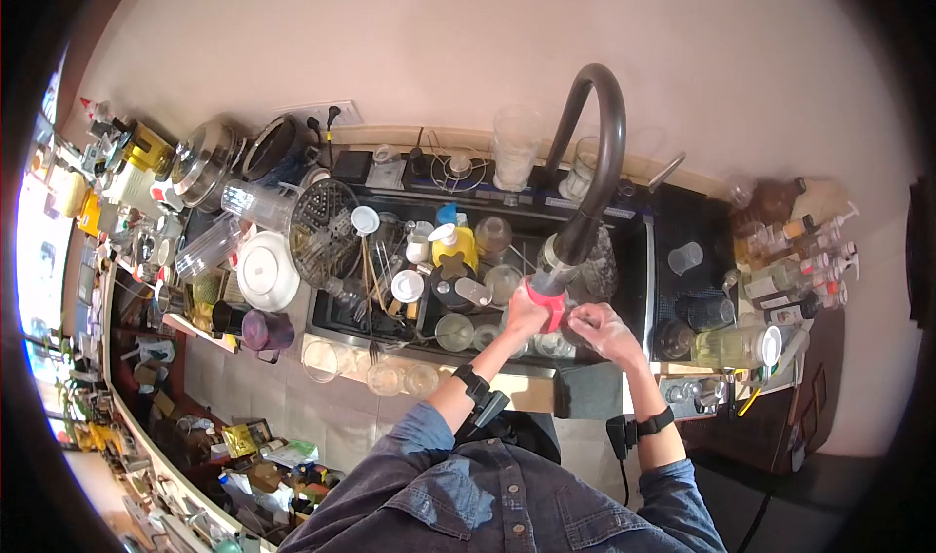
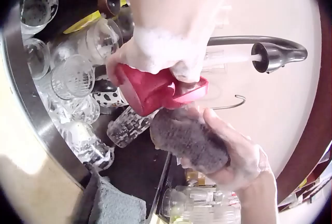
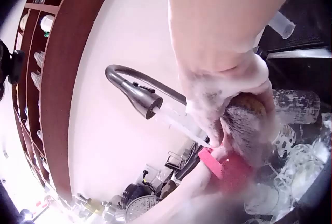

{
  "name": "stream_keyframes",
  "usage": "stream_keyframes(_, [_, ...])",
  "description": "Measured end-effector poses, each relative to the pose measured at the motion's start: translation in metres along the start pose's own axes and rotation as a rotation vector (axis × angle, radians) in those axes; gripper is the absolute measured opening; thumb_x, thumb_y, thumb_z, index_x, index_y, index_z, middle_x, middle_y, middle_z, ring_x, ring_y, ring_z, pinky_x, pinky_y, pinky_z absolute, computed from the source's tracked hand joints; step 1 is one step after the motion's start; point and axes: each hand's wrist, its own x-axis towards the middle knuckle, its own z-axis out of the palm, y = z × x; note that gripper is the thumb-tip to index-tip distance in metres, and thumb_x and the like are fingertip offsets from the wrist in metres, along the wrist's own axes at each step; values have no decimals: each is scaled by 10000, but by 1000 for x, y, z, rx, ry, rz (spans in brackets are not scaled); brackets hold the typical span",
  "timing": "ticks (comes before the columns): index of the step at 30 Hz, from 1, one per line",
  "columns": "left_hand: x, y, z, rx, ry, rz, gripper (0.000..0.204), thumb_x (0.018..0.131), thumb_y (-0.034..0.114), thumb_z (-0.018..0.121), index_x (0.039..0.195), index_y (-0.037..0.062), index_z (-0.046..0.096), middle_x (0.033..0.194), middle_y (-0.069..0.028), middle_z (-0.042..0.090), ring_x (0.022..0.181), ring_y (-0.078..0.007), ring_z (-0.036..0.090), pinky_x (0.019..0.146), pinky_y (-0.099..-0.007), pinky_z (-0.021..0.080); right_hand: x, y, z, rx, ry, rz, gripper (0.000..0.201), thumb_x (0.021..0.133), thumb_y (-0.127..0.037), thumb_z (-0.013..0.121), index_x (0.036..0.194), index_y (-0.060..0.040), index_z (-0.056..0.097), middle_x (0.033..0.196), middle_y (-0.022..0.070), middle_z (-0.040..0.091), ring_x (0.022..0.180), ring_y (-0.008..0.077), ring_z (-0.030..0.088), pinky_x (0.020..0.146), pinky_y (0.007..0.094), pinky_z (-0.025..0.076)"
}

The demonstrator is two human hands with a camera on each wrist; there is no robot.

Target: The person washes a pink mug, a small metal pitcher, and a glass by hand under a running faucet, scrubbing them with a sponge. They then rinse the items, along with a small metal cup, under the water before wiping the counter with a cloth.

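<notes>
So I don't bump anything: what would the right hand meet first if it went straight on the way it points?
Most likely the pink item in the left hand, with the right hand's grey sponge leading. Whether they already touch is unclear.

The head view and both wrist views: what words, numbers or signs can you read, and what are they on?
None can be read.
Bottle labels at right: too small and blurred.
Pale strip behind the sink: too small.
Pink container: no lettering I can make out.
</notes>
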Motion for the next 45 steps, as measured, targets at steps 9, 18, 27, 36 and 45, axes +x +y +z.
stream_keyframes(9, [1,-3,-6,-553,-271,-409,475,672,224,765,1070,82,546,914,-70,633,789,-146,623,648,-312,506,-3,42,-8,46,251,-82,241,765,-87,604,1004,-72,579,922,146,537,891,274,572,783,365,453])
stream_keyframes(18, [-8,29,-14,-356,-321,-381,377,803,405,615,1065,139,562,923,-38,626,760,-131,609,568,-299,482,-11,47,-14,-98,248,-15,290,759,-38,580,1047,-50,545,975,151,558,950,288,566,820,350,453])
stream_keyframes(27, [42,-12,8,-1095,-415,-767,498,755,553,584,1064,168,516,946,-56,605,808,-244,604,570,-355,497,-34,61,-12,-60,294,-33,270,782,28,550,1051,17,526,991,113,583,952,183,596,827,277,465])
stream_keyframes(36, [39,-1,14,-1019,-335,-716,443,757,363,650,1087,101,514,1030,-81,589,925,-248,585,692,-393,521,-71,43,-29,-140,395,35,299,738,-38,599,1033,-64,557,956,167,587,923,321,581,805,360,456])
stream_keyframes(45, [8,20,-3,-64,50,50,534,615,-11,651,1129,43,513,987,-88,633,932,-183,604,790,-292,470,-31,31,-35,-58,349,-155,298,744,-12,570,1039,-43,539,965,158,582,916,319,573,810,356,449])
